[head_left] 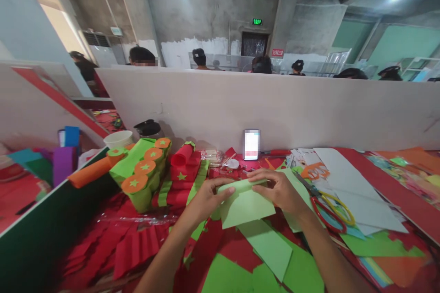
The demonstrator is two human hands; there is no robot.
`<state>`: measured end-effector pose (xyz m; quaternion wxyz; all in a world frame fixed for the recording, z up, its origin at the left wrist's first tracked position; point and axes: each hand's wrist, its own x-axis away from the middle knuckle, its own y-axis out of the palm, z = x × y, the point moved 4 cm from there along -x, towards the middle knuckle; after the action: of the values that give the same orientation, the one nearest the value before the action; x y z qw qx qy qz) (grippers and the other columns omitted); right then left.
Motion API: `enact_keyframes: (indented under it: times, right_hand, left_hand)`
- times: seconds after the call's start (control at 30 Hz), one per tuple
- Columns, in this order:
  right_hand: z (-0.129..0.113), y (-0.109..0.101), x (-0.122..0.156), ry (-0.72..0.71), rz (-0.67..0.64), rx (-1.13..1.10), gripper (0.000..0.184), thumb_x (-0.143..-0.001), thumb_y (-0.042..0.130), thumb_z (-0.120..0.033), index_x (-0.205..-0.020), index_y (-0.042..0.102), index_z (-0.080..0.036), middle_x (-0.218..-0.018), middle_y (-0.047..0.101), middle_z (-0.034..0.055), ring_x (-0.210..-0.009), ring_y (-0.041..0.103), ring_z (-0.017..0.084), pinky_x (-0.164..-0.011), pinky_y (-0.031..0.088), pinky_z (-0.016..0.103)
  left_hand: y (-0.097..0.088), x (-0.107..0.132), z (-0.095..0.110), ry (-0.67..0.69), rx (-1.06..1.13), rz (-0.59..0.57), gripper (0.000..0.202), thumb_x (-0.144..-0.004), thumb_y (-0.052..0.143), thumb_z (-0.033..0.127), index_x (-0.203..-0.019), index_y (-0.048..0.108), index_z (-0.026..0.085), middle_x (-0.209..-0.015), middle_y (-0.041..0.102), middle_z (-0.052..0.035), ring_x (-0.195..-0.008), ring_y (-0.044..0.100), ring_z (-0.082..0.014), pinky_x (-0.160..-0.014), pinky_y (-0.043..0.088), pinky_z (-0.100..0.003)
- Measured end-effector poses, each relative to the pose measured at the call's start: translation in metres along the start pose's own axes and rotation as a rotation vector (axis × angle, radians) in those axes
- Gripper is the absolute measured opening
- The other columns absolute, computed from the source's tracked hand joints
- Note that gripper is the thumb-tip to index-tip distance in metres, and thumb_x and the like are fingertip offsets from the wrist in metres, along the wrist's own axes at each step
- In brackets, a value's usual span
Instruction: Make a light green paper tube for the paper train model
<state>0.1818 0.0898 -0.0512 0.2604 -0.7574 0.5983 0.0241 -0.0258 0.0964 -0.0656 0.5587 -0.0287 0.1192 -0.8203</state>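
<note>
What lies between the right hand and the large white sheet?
Head view: mainly a pale green sheet, then scissors, between the right hand and the white sheet.

Pale green paper (244, 208) at the centre; brighter lime sheets (227, 274) at bottom centre. Left of centre, a lime model (142, 199) with orange discs (127, 186) bearing green stars (133, 183), beside a red box (189, 173) with a lime star (181, 176). Red strips (134, 252) lower left; red-and-yellow-handled scissors (314, 192) at right.
</note>
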Motion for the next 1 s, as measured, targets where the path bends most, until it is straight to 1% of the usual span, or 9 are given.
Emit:
enact_keyframes:
  times: [0.17,0.27,0.37,0.5,0.6,0.67,0.8,0.93,1.0]
  right_hand:
    - [0.004,0.000,0.000,0.097,0.002,-0.018,0.032,-0.082,0.070,-0.033,-0.113,0.069,-0.026,-0.115,0.069,0.0062,-0.097,0.066,0.023,-0.076,0.054,0.033]
    - [0.010,0.001,0.000,0.122,0.016,-0.013,0.025,-0.082,0.070,-0.034,-0.105,0.071,-0.024,-0.102,0.071,0.0053,-0.084,0.067,0.020,-0.069,0.053,0.030]
    - [0.011,0.003,0.000,0.104,-0.022,-0.021,0.016,-0.080,0.072,-0.029,-0.095,0.072,-0.024,-0.102,0.071,0.0042,-0.090,0.066,0.021,-0.075,0.053,0.031]
    - [0.004,0.005,0.001,0.069,-0.086,-0.030,0.016,-0.079,0.072,-0.026,-0.095,0.072,-0.025,-0.107,0.070,0.0044,-0.100,0.064,0.022,-0.083,0.051,0.033]
    - [0.001,0.006,0.002,0.106,-0.104,-0.041,0.031,-0.081,0.071,-0.030,-0.112,0.066,-0.027,-0.114,0.067,0.0054,-0.098,0.064,0.021,-0.078,0.053,0.032]
    - [-0.001,0.008,0.003,0.117,-0.127,-0.043,0.038,-0.084,0.069,-0.033,-0.121,0.060,-0.028,-0.116,0.065,0.0062,-0.104,0.062,0.022,-0.082,0.052,0.034]
    - [-0.002,0.010,0.002,0.110,-0.160,-0.001,0.033,-0.086,0.065,-0.032,-0.118,0.061,-0.026,-0.113,0.066,0.0063,-0.110,0.060,0.024,-0.092,0.049,0.038]
    - [-0.004,0.011,0.003,0.100,-0.153,0.007,0.028,-0.082,0.067,-0.022,-0.109,0.065,-0.025,-0.112,0.067,0.0042,-0.106,0.062,0.023,-0.087,0.051,0.035]
    - [-0.006,0.011,0.003,0.102,-0.159,-0.021,0.027,-0.081,0.068,-0.020,-0.107,0.066,-0.025,-0.110,0.067,0.0038,-0.101,0.064,0.021,-0.082,0.053,0.032]
  left_hand:
    - [0.002,-0.004,-0.009,0.018,0.036,0.024,0.031,-0.074,0.071,0.033,-0.099,0.071,0.014,-0.093,0.072,-0.0075,-0.077,0.063,-0.0188,-0.066,0.048,-0.026]
    - [0.001,-0.004,-0.009,0.028,0.017,0.009,0.031,-0.073,0.073,0.030,-0.099,0.069,0.015,-0.095,0.071,-0.0069,-0.081,0.063,-0.0194,-0.067,0.047,-0.026]
    - [0.002,-0.001,-0.005,0.049,-0.032,-0.060,0.029,-0.082,0.065,0.037,-0.101,0.069,0.016,-0.102,0.070,-0.0078,-0.088,0.062,-0.0204,-0.073,0.046,-0.027]
    - [0.007,0.002,-0.001,0.026,-0.064,-0.171,0.031,-0.089,0.055,0.042,-0.090,0.070,0.014,-0.087,0.069,-0.0058,-0.076,0.059,-0.0173,-0.067,0.044,-0.026]
    - [0.009,0.003,0.000,0.007,-0.036,-0.171,0.028,-0.086,0.058,0.041,-0.088,0.068,0.014,-0.083,0.067,-0.0043,-0.073,0.058,-0.0161,-0.064,0.043,-0.025]
    - [0.011,0.003,0.000,0.008,-0.019,-0.162,0.025,-0.083,0.063,0.039,-0.089,0.066,0.015,-0.084,0.066,-0.0032,-0.073,0.057,-0.0157,-0.064,0.043,-0.025]
    - [0.012,0.002,-0.003,0.000,-0.021,-0.136,0.026,-0.075,0.072,0.037,-0.089,0.062,0.017,-0.085,0.065,-0.0015,-0.071,0.056,-0.0146,-0.063,0.043,-0.024]
    - [0.015,0.003,-0.001,0.061,-0.043,-0.189,0.029,-0.084,0.062,0.042,-0.100,0.063,0.018,-0.096,0.065,-0.0041,-0.082,0.057,-0.0170,-0.069,0.044,-0.025]
    - [0.017,0.004,0.000,0.063,-0.090,-0.237,0.030,-0.089,0.054,0.045,-0.095,0.065,0.017,-0.089,0.064,-0.0032,-0.079,0.055,-0.0164,-0.068,0.043,-0.025]
